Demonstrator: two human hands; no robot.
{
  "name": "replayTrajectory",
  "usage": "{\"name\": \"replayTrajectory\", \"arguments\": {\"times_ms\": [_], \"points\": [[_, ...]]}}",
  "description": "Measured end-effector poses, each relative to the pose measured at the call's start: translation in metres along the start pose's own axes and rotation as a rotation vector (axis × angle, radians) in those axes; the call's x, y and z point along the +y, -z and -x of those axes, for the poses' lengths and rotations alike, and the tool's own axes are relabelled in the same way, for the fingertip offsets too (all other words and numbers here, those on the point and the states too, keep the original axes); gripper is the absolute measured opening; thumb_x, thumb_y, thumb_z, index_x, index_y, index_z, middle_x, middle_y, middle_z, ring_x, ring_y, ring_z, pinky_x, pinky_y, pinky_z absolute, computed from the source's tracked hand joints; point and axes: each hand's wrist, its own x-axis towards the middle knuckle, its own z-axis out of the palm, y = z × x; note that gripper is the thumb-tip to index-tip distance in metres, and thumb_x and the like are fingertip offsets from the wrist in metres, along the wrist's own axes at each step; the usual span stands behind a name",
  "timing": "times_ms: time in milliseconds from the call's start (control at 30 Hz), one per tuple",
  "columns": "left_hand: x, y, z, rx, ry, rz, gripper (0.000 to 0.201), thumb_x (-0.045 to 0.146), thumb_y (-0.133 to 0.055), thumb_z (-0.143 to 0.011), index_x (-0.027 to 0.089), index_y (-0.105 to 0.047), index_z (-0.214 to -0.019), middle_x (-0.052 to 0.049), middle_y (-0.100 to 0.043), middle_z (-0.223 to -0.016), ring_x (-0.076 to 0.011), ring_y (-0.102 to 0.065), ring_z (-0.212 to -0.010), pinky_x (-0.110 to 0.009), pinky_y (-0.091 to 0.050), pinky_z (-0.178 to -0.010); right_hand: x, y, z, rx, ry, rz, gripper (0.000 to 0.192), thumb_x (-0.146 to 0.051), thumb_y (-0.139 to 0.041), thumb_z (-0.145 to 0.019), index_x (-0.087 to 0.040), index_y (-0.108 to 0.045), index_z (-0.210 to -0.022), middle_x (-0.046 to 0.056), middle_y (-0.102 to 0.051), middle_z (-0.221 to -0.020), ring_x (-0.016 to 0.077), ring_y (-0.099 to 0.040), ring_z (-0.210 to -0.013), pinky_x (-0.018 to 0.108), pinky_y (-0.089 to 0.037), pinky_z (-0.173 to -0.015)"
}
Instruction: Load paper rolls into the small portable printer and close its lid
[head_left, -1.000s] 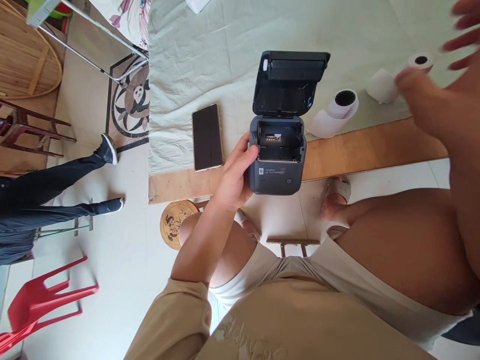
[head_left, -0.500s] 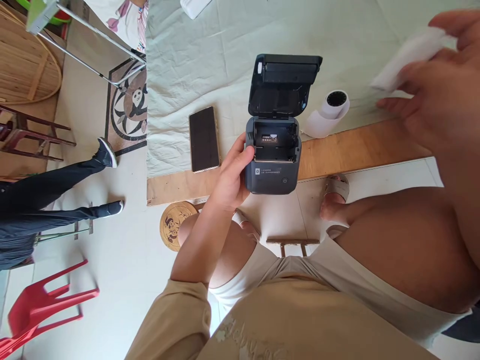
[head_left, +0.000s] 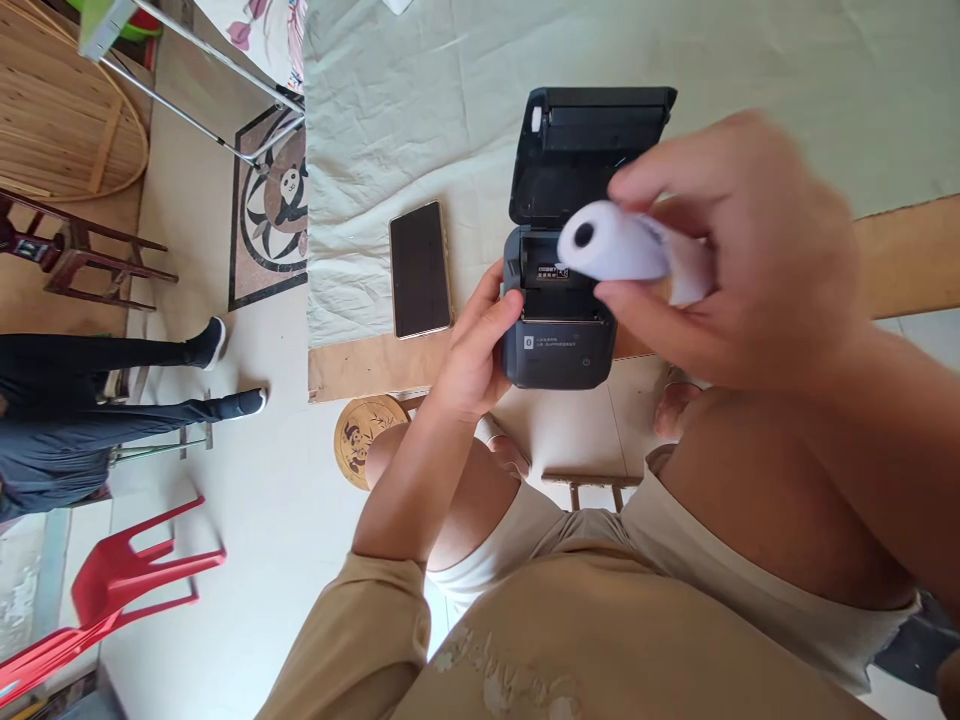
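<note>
My left hand (head_left: 480, 345) is closed round the left side of a dark portable label printer (head_left: 559, 355), thumb on its near face. The printer's lid (head_left: 562, 190) stands swung up, showing a hollow bay with a small printed label inside. My right hand (head_left: 757, 260), blurred by motion, grips a white paper roll (head_left: 622, 245) between thumb and fingers. The roll's end with its dark core faces left, and it hovers over the right part of the bay. My right hand and the roll hide some of the lid and bay.
A dark-screened phone (head_left: 420, 270) lies on the pale green tablecloth (head_left: 367, 120), left of the printer. The table's bare wooden edge (head_left: 352, 370) runs in front. A round panda stool (head_left: 360, 435), a red chair (head_left: 127, 570) and another person's legs (head_left: 150, 380) are to the left.
My right hand has swung in from the far right to the printer, holding the white roll. The roll that stood on the table is out of sight. My left hand keeps the printer nearly still.
</note>
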Motion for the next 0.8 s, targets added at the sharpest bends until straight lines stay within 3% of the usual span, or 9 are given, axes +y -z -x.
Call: {"name": "replayTrajectory", "arguments": {"times_ms": [67,167,233,367,533,633,733,800], "points": [[0.001,0.0,0.001,0.007,-0.001,-0.009,0.065,0.072,-0.109,-0.093,0.03,-0.083,-0.136,-0.006,-0.097,-0.135,-0.0447,-0.084,-0.167,-0.054,-0.078,-0.129,-0.005,-0.011,-0.009,-0.074,0.025,0.072,0.039,-0.028,-0.067,-0.109,-0.031,-0.07,-0.148,0.01,-0.081,-0.156,0.0312,-0.084,-0.141,0.051,-0.078,-0.11],[0.001,0.0,0.002,0.035,-0.022,-0.04,0.058,0.07,-0.109,-0.095,0.03,-0.086,-0.129,-0.005,-0.096,-0.136,-0.0425,-0.082,-0.169,-0.048,-0.078,-0.126,0.003,-0.017,-0.012,-0.077,-0.041,0.243,0.037,-0.029,-0.073,-0.107,-0.032,-0.069,-0.144,0.007,-0.087,-0.144,0.0276,-0.085,-0.116,0.044,-0.07,-0.087],[0.002,0.0,0.002,0.038,-0.022,-0.046,0.059,0.073,-0.108,-0.095,0.03,-0.086,-0.13,-0.005,-0.096,-0.136,-0.0426,-0.08,-0.171,-0.046,-0.078,-0.122,0.009,-0.016,-0.01,-0.046,-0.03,0.338,0.032,-0.032,-0.073,-0.109,-0.033,-0.073,-0.141,0.006,-0.089,-0.141,0.0274,-0.084,-0.109,0.045,-0.068,-0.087],[0.002,0.0,0.003,0.0,0.003,-0.031,0.06,0.075,-0.106,-0.097,0.03,-0.085,-0.13,-0.005,-0.096,-0.133,-0.0436,-0.081,-0.17,-0.046,-0.079,-0.118,0.013,-0.015,-0.007,-0.021,0.085,0.369,0.022,-0.039,-0.061,-0.122,-0.031,-0.082,-0.124,0.005,-0.09,-0.141,0.0264,-0.084,-0.116,0.047,-0.068,-0.094],[0.0,-0.001,0.003,0.005,-0.012,-0.045,0.062,0.079,-0.106,-0.095,0.032,-0.084,-0.129,-0.003,-0.096,-0.132,-0.0427,-0.082,-0.167,-0.048,-0.078,-0.12,0.002,-0.019,0.001,0.04,0.255,0.356,0.029,-0.037,-0.061,-0.125,-0.032,-0.081,-0.103,0.002,-0.084,-0.106,0.0228,-0.074,-0.095,0.045,-0.059,-0.087],[0.0,-0.003,0.006,0.013,-0.04,-0.06,0.067,0.085,-0.104,-0.094,0.031,-0.085,-0.129,-0.004,-0.093,-0.133,-0.0417,-0.08,-0.168,-0.045,-0.074,-0.123,-0.005,-0.022,0.007,0.038,0.419,0.272,0.026,-0.031,-0.068,-0.123,-0.031,-0.078,-0.099,-0.001,-0.082,-0.098,0.0208,-0.07,-0.089,0.043,-0.05,-0.081],[0.0,-0.002,0.009,-0.001,-0.038,-0.103,0.077,0.074,-0.111,-0.091,0.035,-0.08,-0.15,-0.003,-0.092,-0.136,-0.0396,-0.082,-0.163,-0.044,-0.072,-0.124,-0.008,-0.022,0.008,-0.036,0.498,0.173,0.03,-0.036,-0.066,-0.127,-0.031,-0.078,-0.1,-0.002,-0.084,-0.097,0.0199,-0.072,-0.089,0.043,-0.048,-0.078],[-0.001,0.0,0.01,0.001,-0.032,-0.139,0.098,0.063,-0.115,-0.088,0.039,-0.07,-0.171,-0.003,-0.091,-0.137,-0.0398,-0.081,-0.163,-0.044,-0.071,-0.126,-0.008,-0.017,0.007,-0.072,0.426,0.087,0.038,-0.044,-0.06,-0.13,-0.03,-0.078,-0.099,0.0,-0.082,-0.094,0.0196,-0.073,-0.087,0.045,-0.052,-0.078]]}}
